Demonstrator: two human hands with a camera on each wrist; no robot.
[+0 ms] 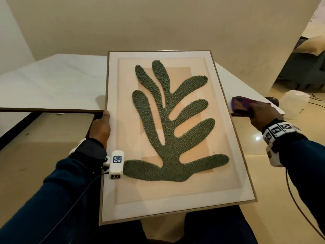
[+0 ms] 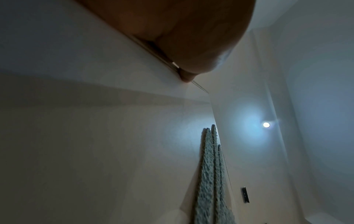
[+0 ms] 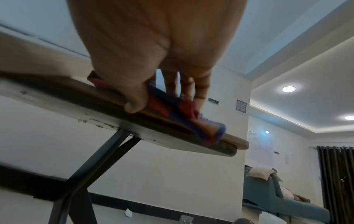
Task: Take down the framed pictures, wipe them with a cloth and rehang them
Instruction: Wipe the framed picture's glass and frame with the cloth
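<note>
A framed picture point(image 1: 172, 131) of a green textured leaf shape on a peach ground lies tilted face up, its far end over the white table point(image 1: 52, 81), its near end by my lap. My left hand point(image 1: 101, 127) grips the frame's left edge, thumb on top; the left wrist view shows that thumb point(image 2: 187, 77) on the thin edge and the leaf relief point(image 2: 210, 174) beyond. At the table's right edge my right hand point(image 1: 260, 113) pinches a purple, red and blue cloth point(image 1: 241, 103), fingers on top point(image 3: 184, 87), thumb below the cloth point(image 3: 193, 115).
A clear plastic container point(image 1: 295, 101) sits on the shiny floor right of the table. A dark teal sofa point(image 1: 302, 67) with a cushion stands further right. The table has dark crossed metal legs point(image 3: 91, 171). A plain wall rises behind the table.
</note>
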